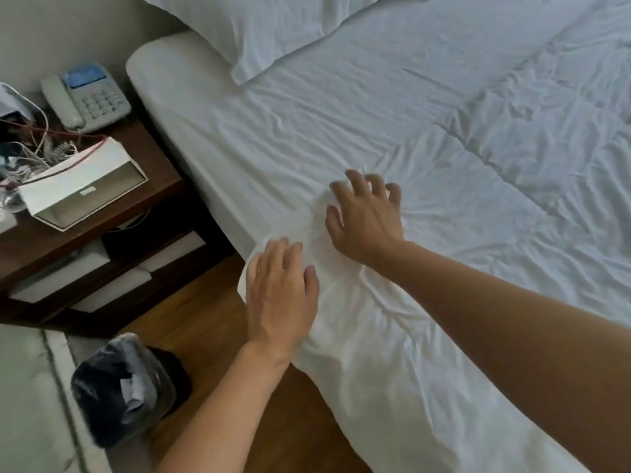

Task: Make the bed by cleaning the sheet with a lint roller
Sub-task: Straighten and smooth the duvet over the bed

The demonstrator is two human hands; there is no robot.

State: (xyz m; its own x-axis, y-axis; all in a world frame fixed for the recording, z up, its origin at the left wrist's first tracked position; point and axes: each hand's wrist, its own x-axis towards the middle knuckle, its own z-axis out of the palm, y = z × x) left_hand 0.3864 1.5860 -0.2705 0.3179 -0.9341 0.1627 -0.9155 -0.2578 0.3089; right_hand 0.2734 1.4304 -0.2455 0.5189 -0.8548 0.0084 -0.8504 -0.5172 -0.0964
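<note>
A wrinkled white sheet (358,107) covers the bed and fills most of the head view. My left hand (280,295) lies flat, fingers together, on the sheet's bunched edge at the near side of the mattress. My right hand (365,220) rests a little farther in, fingers spread and curled, pressing a raised fold of the sheet. Neither hand holds anything. A white pillow (273,29) lies at the head of the bed. No lint roller is in view.
A dark wooden nightstand (112,213) stands to the left with a telephone (85,97), tangled cables and an open white box (85,189). A bin lined with a black bag (126,387) sits on the wooden floor (205,319) near the bed.
</note>
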